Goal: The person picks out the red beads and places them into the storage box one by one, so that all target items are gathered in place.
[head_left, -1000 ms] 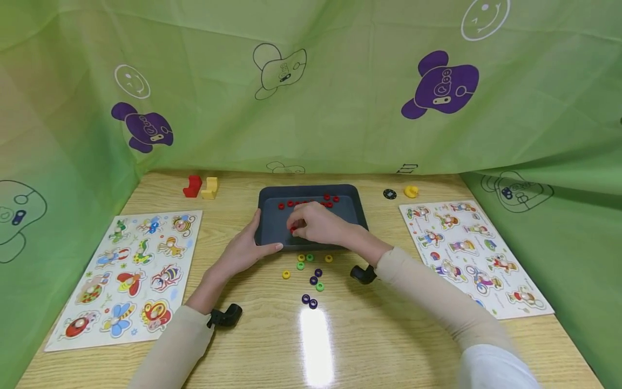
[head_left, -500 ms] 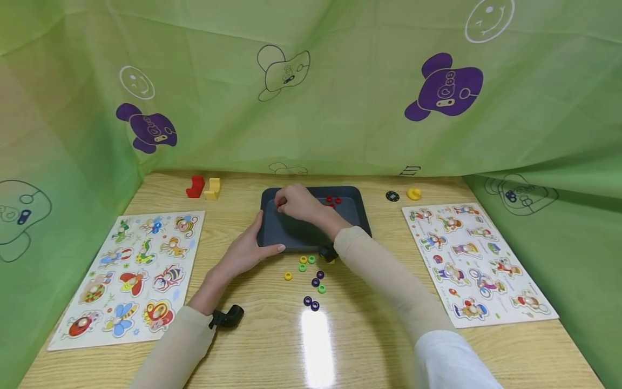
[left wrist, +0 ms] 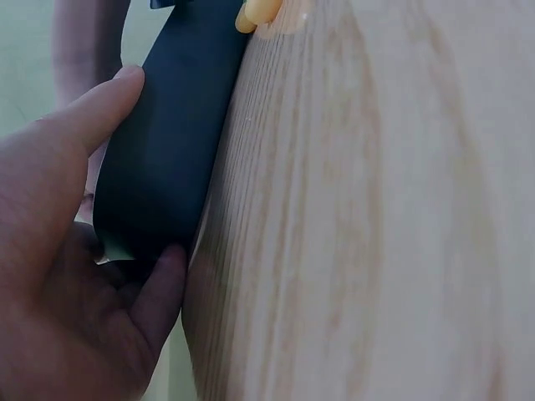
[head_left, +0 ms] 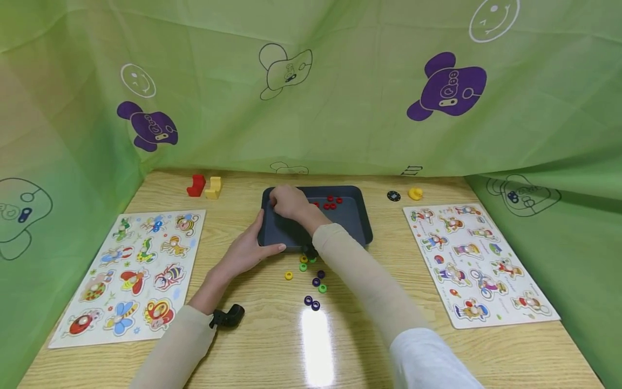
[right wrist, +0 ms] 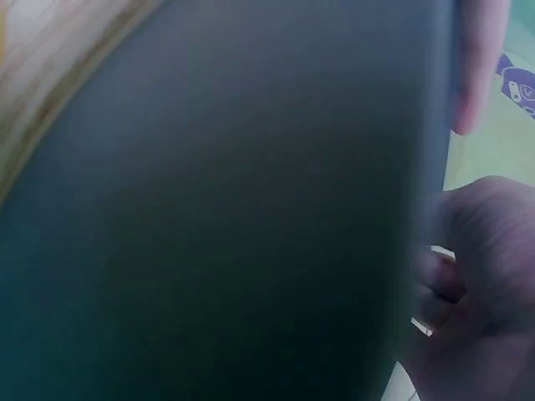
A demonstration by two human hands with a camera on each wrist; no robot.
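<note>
A dark grey rectangular tray (head_left: 349,220) lies on the table. My left hand (head_left: 247,252) holds its near left corner, thumb along the front side and fingers at the left side; the left wrist view shows thumb and fingertip against the tray's wall (left wrist: 171,142). My right hand (head_left: 290,203) is over the tray's far left corner, its fingers curled. The red bead seen at its fingertips a second ago is hidden now. Several red beads (head_left: 330,206) lie toward the tray's far right; others are behind the hand. In the right wrist view the curled fingers (right wrist: 439,276) appear beyond the tray.
Yellow (head_left: 289,275), green (head_left: 323,288) and purple beads (head_left: 308,300) lie in front of the tray. Picture puzzle boards flank it, left (head_left: 131,275) and right (head_left: 478,265). Red (head_left: 196,185) and yellow blocks (head_left: 213,187), a black disc (head_left: 393,196) and a yellow duck (head_left: 415,193) stand behind.
My right hand has moved from the tray's middle, where it pinched a red bead, to the far left corner. My left hand has stayed on the tray.
</note>
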